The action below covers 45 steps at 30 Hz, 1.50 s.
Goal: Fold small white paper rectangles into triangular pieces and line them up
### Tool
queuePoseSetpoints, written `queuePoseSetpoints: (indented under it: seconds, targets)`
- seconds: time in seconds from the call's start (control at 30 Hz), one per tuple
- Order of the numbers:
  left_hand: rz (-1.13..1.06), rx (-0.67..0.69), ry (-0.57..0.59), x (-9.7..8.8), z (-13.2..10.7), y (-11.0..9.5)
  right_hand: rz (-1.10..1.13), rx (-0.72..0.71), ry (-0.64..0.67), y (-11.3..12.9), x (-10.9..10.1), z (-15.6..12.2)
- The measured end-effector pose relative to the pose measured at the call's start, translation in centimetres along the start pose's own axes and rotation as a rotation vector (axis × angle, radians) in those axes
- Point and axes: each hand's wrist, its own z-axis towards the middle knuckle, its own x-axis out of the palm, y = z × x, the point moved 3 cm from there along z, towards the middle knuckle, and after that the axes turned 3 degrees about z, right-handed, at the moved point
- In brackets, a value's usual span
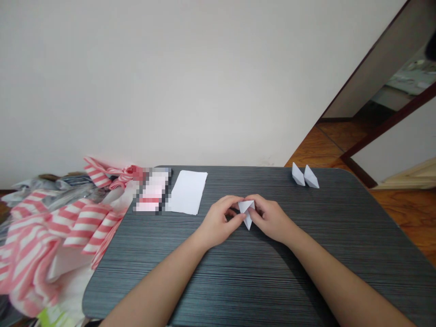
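Left hand (221, 220) and right hand (270, 220) pinch a small folded paper piece (246, 211) between them, low over the counter's (238, 277) middle, steadying its creases. Farther off: paper sheet (188, 191), two folded paper boats (304, 176), striped bags (54, 231).

Table (238, 272): dark grey top with fine lighter grey streaks running across its width. Small folded paper (247, 211) over the table's middle: plain white, faintly bluish in its folds. Flat sheet (188, 191) on the table's far left part: plain white, unmarked. Two folded pieces (304, 176) at the table's far right corner: white, grey in shade. Plastic bags (68, 227) heaped off the table's left edge: pink-red and white stripes. Wall (204, 68) behind the table: plain off-white. Floor (408, 209) right of the table: orange-brown wood grain.
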Motion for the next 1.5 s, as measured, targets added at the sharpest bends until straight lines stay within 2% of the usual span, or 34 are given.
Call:
queuePoseSetpoints:
  seconds: [0.27,0.4,0.5,0.63,0.8,0.93,1.1,1.33,1.5]
  targets:
    - [-0.347,-0.090,0.020,0.1,0.4,0.6,0.157,0.018,-0.037,-1.1,0.0,-0.4]
    - [-0.447,-0.105,0.006,-0.2,0.4,0.7,0.249,0.000,-0.054,-1.3,-0.2,-0.6]
    - [-0.528,-0.140,-0.020,-0.1,0.4,1.1,0.253,-0.024,-0.086,-1.2,-0.3,-0.6]
    - [-0.604,-0.203,0.038,0.4,0.4,1.5,0.208,-0.021,-0.099,-1.4,-0.3,-0.6]
    - [-0.432,-0.167,0.030,0.6,0.3,1.6,0.126,-0.001,-0.082,-1.3,0.1,-0.4]
    - [-0.265,-0.144,0.013,0.6,0.0,1.5,0.086,-0.035,-0.042,-0.7,0.1,-0.2]
    - [-0.163,-0.090,-0.025,0.6,0.0,1.4,0.055,-0.075,-0.023,-0.1,0.1,0.0]
    - [-0.021,-0.131,-0.063,0.3,0.0,1.3,0.063,-0.120,0.039,0.0,0.4,-0.1]
    - [0.026,-0.144,-0.072,0.2,0.0,1.1,0.057,-0.080,0.043,-0.1,0.7,-0.2]
